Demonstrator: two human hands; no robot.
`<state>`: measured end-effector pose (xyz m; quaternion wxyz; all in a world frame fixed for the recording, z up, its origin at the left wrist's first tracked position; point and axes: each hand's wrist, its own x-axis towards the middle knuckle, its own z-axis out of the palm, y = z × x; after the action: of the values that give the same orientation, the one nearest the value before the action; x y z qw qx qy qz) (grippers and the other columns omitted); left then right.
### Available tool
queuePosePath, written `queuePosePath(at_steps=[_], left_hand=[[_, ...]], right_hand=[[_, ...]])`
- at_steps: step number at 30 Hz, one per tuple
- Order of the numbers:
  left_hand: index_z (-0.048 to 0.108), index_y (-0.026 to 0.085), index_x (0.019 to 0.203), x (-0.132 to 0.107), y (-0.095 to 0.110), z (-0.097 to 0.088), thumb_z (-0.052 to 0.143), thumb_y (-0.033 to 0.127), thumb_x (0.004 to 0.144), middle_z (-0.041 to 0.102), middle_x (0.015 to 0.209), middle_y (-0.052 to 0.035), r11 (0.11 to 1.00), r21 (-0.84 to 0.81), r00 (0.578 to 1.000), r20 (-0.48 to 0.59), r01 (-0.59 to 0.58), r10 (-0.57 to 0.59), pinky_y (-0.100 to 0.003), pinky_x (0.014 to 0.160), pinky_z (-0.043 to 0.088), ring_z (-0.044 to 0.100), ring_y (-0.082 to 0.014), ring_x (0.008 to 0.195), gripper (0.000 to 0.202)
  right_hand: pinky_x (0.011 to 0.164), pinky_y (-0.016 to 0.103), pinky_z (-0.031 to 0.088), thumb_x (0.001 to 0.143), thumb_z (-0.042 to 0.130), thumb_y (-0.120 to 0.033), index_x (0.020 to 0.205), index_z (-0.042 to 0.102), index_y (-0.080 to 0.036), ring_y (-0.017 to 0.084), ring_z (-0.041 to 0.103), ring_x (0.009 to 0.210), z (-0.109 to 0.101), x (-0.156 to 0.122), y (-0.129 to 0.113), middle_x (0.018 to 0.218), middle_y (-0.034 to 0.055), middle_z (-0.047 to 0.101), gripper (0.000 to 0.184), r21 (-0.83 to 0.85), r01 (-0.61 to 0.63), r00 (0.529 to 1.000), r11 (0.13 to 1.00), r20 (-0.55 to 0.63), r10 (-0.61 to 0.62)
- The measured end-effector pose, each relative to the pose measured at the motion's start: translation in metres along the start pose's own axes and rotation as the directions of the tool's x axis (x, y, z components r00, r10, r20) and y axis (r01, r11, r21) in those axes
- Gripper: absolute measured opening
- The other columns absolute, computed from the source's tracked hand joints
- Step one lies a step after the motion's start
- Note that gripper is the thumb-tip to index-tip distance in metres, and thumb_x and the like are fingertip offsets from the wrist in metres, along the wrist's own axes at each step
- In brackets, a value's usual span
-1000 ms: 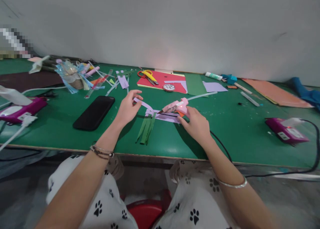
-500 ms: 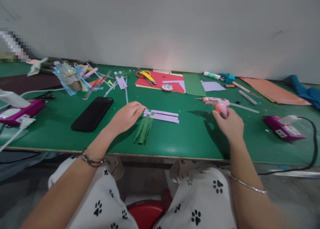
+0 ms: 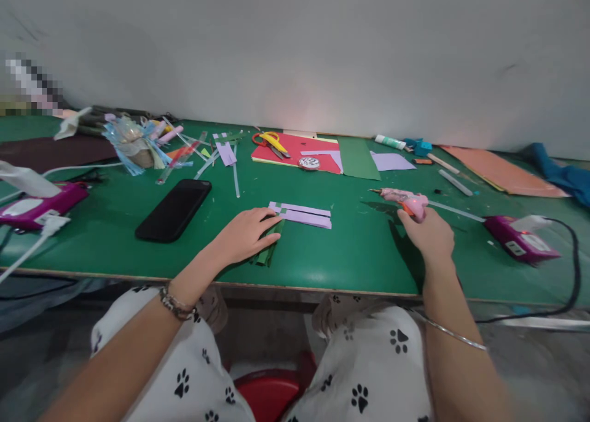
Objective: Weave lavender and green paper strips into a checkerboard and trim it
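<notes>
My left hand lies over the left part of a small woven paper piece, its fingers apart and stretched toward the strips. Purple paper strips run to the right from the weave. Green paper strips hang toward the table's front edge, partly covered by the fingers. To the right, my right hand is wrapped round the handle of a pink glue gun, whose nozzle points left above the table. A clear glue stick sticks out of the gun's rear.
A black phone lies left of my left hand. Magenta power strips sit at both sides, with cables. Along the back are yellow-handled scissors, red paper, green paper, a glue tube and orange sheets.
My left hand has moved from the weave's upper left corner down onto its left part, and its fingers have spread. My right hand still holds the glue gun, slightly farther right and lower.
</notes>
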<state>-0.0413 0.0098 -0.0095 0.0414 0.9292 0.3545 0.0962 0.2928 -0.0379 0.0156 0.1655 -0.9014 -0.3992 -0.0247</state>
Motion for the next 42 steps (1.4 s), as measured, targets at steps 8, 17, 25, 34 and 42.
queuePosePath(at_steps=[8, 17, 25, 34, 42], left_hand=[[0.027, 0.010, 0.140, -0.004, 0.001, 0.006, 0.013, 0.054, 0.091, 0.026, 0.147, -0.0110, 0.991, 0.038, 0.985, 0.114, 0.129, -0.133, -0.044, 0.111, 0.014, 0.024, -0.0238, 0.135, 0.067], [0.017, 0.013, 0.143, -0.002, -0.001, -0.002, 0.014, 0.049, 0.092, 0.020, 0.148, -0.0076, 0.972, -0.012, 0.955, 0.191, 0.233, -0.227, -0.046, 0.111, 0.007, 0.019, -0.0211, 0.137, 0.063], [0.021, 0.014, 0.142, 0.011, -0.007, -0.004, 0.022, 0.036, 0.092, 0.022, 0.148, -0.0061, 0.973, 0.080, 0.954, 0.195, 0.217, -0.229, -0.045, 0.111, 0.004, 0.019, -0.0192, 0.137, 0.055], [0.020, 0.013, 0.142, 0.010, -0.010, 0.001, 0.027, 0.034, 0.091, 0.019, 0.148, -0.0082, 0.974, 0.134, 0.947, 0.240, 0.184, -0.212, -0.049, 0.110, 0.004, 0.017, -0.0206, 0.137, 0.056], [0.022, 0.014, 0.142, 0.008, -0.006, -0.002, 0.027, 0.034, 0.090, 0.022, 0.148, -0.0073, 0.973, 0.106, 0.951, 0.213, 0.204, -0.223, -0.047, 0.111, 0.004, 0.020, -0.0204, 0.136, 0.056]], right_hand=[[0.069, 0.036, 0.045, 0.080, 0.047, -0.043, 0.110, 0.057, -0.007, 0.031, 0.059, 0.094, -0.003, -0.006, -0.003, 0.100, 0.0192, 0.063, 0.048, -0.186, 0.022, 0.999, 0.982, 0.035, -0.016], [0.073, 0.041, 0.045, 0.082, 0.043, -0.045, 0.111, 0.057, 0.000, 0.036, 0.054, 0.100, -0.002, -0.010, -0.004, 0.105, 0.0246, 0.059, 0.055, -0.226, 0.040, 0.999, 0.973, 0.014, -0.038], [0.097, 0.049, 0.032, 0.087, 0.029, -0.039, 0.135, 0.026, 0.006, 0.036, 0.031, 0.128, -0.005, -0.044, -0.038, 0.137, 0.0287, 0.035, 0.067, -0.056, 0.259, 0.937, 0.964, -0.229, -0.265], [0.110, 0.047, 0.007, 0.089, 0.020, -0.048, 0.142, 0.024, -0.008, 0.021, 0.013, 0.138, 0.036, -0.145, -0.153, 0.149, 0.0109, 0.019, 0.066, 0.144, 0.751, 0.596, 0.644, 0.270, -0.756], [0.108, 0.051, -0.002, 0.089, 0.015, -0.053, 0.142, 0.020, -0.008, 0.021, 0.010, 0.138, 0.037, -0.123, -0.151, 0.150, 0.0110, 0.015, 0.071, 0.078, 0.619, 0.687, 0.781, 0.429, -0.587]])
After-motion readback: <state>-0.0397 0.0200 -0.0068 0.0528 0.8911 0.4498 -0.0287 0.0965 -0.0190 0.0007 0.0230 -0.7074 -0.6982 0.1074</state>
